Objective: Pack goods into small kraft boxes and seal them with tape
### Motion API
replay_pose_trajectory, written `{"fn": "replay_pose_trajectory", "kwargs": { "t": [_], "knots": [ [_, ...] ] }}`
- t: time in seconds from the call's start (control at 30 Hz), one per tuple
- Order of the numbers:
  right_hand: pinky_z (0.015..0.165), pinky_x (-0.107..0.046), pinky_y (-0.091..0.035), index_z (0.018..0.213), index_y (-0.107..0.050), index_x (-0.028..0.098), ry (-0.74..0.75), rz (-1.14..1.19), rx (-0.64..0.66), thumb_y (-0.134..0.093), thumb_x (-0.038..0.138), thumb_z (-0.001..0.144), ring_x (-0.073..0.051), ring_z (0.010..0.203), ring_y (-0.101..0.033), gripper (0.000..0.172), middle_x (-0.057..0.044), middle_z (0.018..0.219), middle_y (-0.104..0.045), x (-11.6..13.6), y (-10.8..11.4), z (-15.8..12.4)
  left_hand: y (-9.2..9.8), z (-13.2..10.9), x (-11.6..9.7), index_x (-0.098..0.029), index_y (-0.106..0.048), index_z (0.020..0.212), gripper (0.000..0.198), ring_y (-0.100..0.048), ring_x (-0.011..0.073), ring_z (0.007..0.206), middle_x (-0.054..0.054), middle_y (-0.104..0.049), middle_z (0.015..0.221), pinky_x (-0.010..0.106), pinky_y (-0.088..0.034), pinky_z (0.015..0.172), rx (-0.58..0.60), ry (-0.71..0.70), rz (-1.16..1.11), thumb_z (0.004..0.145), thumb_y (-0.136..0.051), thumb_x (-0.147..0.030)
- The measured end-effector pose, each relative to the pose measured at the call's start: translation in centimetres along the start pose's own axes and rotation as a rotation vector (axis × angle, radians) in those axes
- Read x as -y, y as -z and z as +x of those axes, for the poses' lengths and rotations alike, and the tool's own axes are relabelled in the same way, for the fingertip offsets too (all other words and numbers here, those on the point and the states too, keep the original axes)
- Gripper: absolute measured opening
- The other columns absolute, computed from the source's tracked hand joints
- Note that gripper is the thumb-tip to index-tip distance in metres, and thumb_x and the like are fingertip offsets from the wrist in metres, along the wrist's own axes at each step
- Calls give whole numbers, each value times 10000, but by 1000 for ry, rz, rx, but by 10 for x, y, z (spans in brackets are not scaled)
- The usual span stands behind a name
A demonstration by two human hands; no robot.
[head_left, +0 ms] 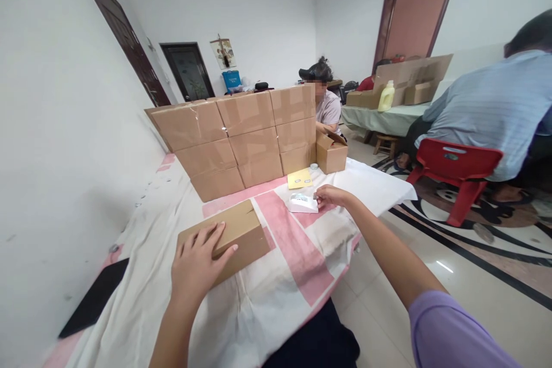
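My left hand [196,261] lies flat, fingers spread, on top of a closed cardboard box [244,236] near the front of the table. My right hand [330,195] reaches out across the table and its fingers are pinched on the edge of a white tape dispenser [302,203]. The dispenser rests on the pink and white cloth [297,259]. A yellow pad [299,179] lies just behind it.
A wall of stacked sealed cardboard boxes [241,135] lines the table's far side, with an open small box [331,152] at its right end. A black flat object [95,299] lies front left. Another person sits behind the boxes; one in blue sits on a red chair [457,175].
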State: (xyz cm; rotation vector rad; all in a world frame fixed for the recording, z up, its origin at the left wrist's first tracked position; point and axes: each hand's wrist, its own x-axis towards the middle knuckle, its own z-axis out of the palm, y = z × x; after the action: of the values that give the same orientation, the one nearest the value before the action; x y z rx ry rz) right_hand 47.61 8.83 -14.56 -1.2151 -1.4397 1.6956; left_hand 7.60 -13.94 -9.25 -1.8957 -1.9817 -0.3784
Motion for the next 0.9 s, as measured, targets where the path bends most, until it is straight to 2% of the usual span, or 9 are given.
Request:
{"fn": "replay_pose_trajectory", "kwargs": {
  "t": [0.27, 0.5, 0.7, 0.9],
  "knots": [
    [602, -341, -641, 667, -522, 168, -59, 36, -14, -726, 196, 767, -185, 551, -678, 229, 0, 566, -591, -6, 0, 1, 0, 0, -1, -320, -574, 1399, 554, -554, 299, 1199, 15, -633, 1380, 433, -441, 994, -8, 6, 8, 908, -543, -575],
    [612, -256, -621, 694, -492, 182, -40, 64, 24, -731, 200, 788, -135, 546, -671, 258, 13, 593, -616, -17, 6, 4, 1, -1, 0, -328, -574, 1401, 557, -560, 303, 1189, 13, -627, 1392, 439, -442, 994, -7, 16, -7, 905, -537, -578],
    [343, -164, -419, 734, -519, 172, -65, 12, 139, -684, 268, 849, -170, 531, -701, 223, -60, 584, -676, -28, 17, 6, -3, 1, 1, -326, -581, 1396, 556, -572, 295, 1159, 9, -635, 1379, 431, -434, 1006, -10, 7, 9, 901, -536, -577],
    [330, -148, -391, 764, -500, 178, -67, -18, 209, -655, 319, 890, -180, 566, -735, 245, -65, 628, -700, -31, 22, 7, -11, 3, 7, -347, -566, 1409, 572, -578, 283, 1151, 3, -645, 1356, 419, -435, 996, -4, 13, 20, 889, -523, -583]
  ]
}}
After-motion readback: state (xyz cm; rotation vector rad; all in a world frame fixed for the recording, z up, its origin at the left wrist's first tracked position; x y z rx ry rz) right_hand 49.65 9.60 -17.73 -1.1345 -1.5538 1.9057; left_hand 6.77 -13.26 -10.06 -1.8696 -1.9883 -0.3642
